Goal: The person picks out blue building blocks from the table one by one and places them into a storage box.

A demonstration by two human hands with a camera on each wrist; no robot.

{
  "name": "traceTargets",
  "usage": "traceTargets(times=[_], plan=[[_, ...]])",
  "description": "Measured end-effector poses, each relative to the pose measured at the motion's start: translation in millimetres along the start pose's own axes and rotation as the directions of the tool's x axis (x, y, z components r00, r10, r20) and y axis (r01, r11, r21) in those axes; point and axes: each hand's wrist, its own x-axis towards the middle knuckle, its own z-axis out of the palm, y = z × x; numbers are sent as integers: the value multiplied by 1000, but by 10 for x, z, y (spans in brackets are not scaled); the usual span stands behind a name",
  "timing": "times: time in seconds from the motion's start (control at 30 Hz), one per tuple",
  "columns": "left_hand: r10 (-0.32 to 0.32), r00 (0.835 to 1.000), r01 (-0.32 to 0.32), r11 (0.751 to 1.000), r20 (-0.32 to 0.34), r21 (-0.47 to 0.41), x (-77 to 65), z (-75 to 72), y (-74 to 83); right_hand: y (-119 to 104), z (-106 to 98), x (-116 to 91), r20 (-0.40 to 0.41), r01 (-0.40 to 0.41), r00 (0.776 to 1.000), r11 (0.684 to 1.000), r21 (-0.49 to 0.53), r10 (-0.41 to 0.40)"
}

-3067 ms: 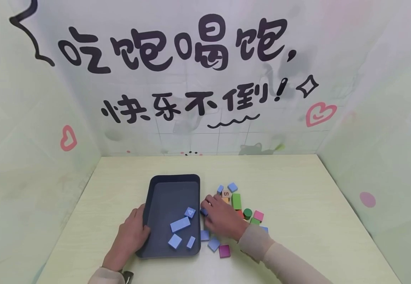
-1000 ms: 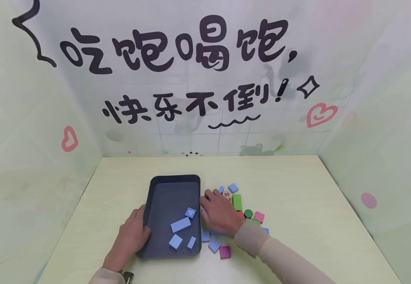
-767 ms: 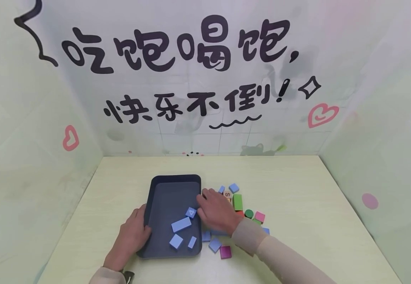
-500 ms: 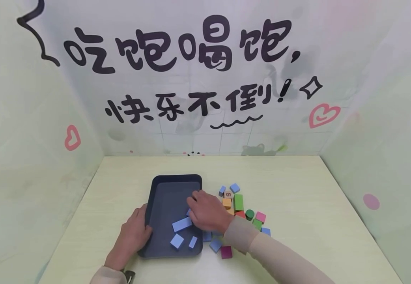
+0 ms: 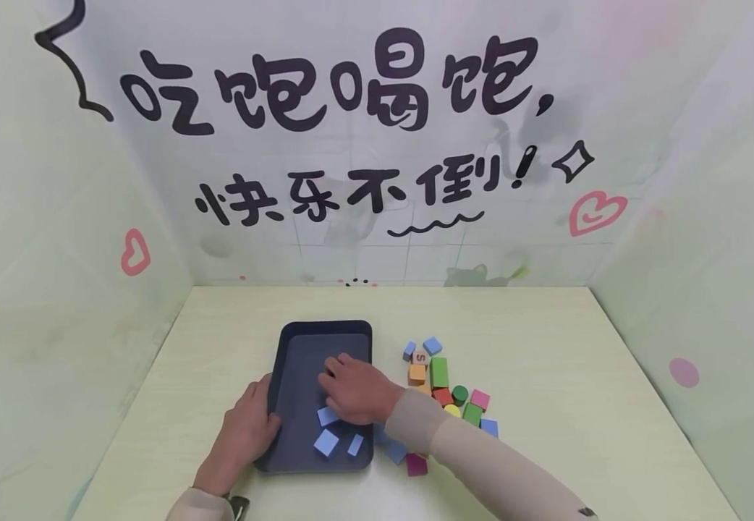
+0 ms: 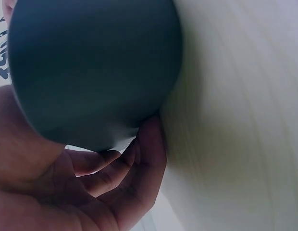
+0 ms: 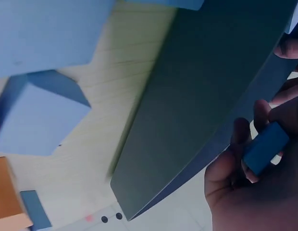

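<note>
A dark rectangular tray (image 5: 308,351) stands on the table. My left hand (image 5: 243,423) grips its left side, the thumb over the rim; in the left wrist view the fingertips sit at the outside of the tray (image 6: 96,72). Over the tray's right half is my right hand (image 5: 360,391). Between its thumb and fingers it pinches a small blue block (image 7: 266,148), seen in the right wrist view and hidden in the head view. Inside the tray lie a blue cube (image 5: 326,443), a small blue block (image 5: 355,444) and a long blue block (image 5: 327,416) partly covered by the right hand.
Right of the tray lies a loose group: a green block (image 5: 438,373), an orange cube (image 5: 417,374), a red block (image 5: 443,396), a green cylinder (image 5: 459,394), a pink block (image 5: 480,399), a purple block (image 5: 417,464) and several blue ones (image 5: 432,346). A printed backdrop (image 5: 377,253) stands behind.
My right hand has moved left from the loose blocks, across the tray's right rim, with the small blue block. It now covers the blue cube marked 4. The left hand keeps its grip.
</note>
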Motion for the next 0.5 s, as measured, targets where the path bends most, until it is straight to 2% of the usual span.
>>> traceTargets(times=[0.17, 0.5], plan=[[-17, 1000, 17, 1000, 13, -15, -9, -4, 9, -27, 26, 55, 16, 30, 999, 999, -35, -29], [-24, 1000, 25, 999, 19, -22, -17, -33, 39, -70, 53, 81, 35, 16, 999, 999, -41, -14]])
